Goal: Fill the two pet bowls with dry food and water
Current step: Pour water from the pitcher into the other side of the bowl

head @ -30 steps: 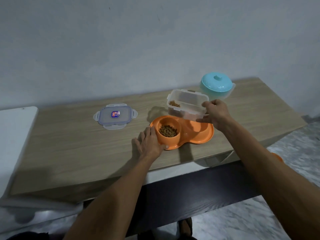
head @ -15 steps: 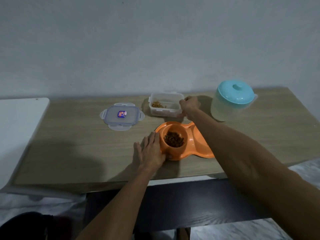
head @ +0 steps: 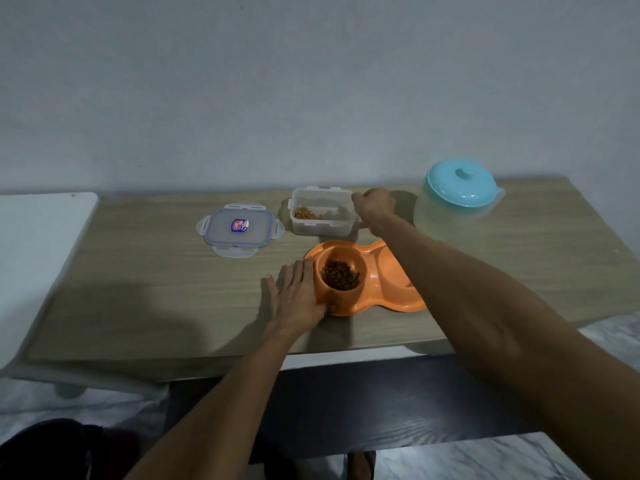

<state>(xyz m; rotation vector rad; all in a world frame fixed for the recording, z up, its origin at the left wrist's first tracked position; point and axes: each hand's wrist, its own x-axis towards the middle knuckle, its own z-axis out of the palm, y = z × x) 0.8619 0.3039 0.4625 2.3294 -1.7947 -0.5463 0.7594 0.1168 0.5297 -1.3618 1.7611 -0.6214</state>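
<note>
Far L, clear rectangular plastic lid w/ blue seal [head: 240, 228] is lying on wooden table [head: 138, 271]. L hand [head: 298, 296], fingers straight, is pressing against orange plastic twin pet bowl [head: 377, 271], its L cup holding brown kibble [head: 339, 275]. R hand [head: 374, 206] is curling round R rim of clear plastic food tub [head: 322, 213], just behind bowl. Far R, teal-lidded translucent jug [head: 457, 199] is standing.

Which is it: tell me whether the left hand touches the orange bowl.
Touching. The head view shows the left hand lying against the orange bowl, no gap.
</note>
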